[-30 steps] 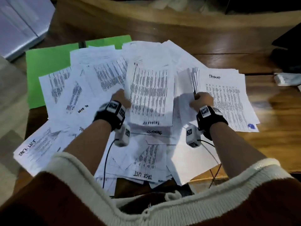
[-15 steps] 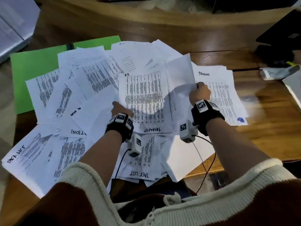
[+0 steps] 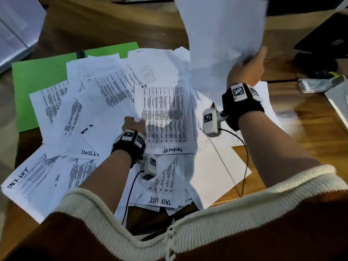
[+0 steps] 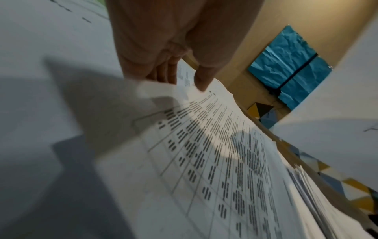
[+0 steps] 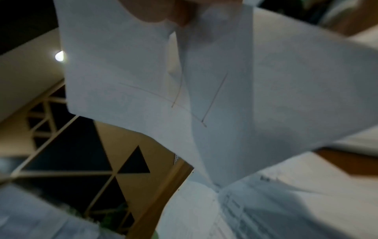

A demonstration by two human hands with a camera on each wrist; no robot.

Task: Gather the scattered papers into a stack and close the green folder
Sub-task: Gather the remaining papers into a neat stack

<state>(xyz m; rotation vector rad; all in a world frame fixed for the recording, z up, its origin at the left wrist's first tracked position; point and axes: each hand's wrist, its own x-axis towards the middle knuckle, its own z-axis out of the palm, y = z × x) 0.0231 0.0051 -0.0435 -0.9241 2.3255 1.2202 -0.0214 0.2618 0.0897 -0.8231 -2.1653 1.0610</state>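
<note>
I see the green folder (image 3: 41, 81) lying open at the tabletop's far left corner, half buried under scattered papers (image 3: 105, 102). My left hand (image 3: 132, 124) pinches a printed sheet's (image 3: 165, 117) edge. My right hand (image 3: 244, 70) grips a raised bundle (image 3: 222, 34), seemingly loosely; sheets may slip out or overhanging ones fall off the near edge.

Wooden table (image 3: 310, 140), curved raised ledge (image 3: 116, 25) at 12 o'clock. Beige wall (image 4: 286, 32), blue panel (image 4: 290, 67) at 2 o'clock.
</note>
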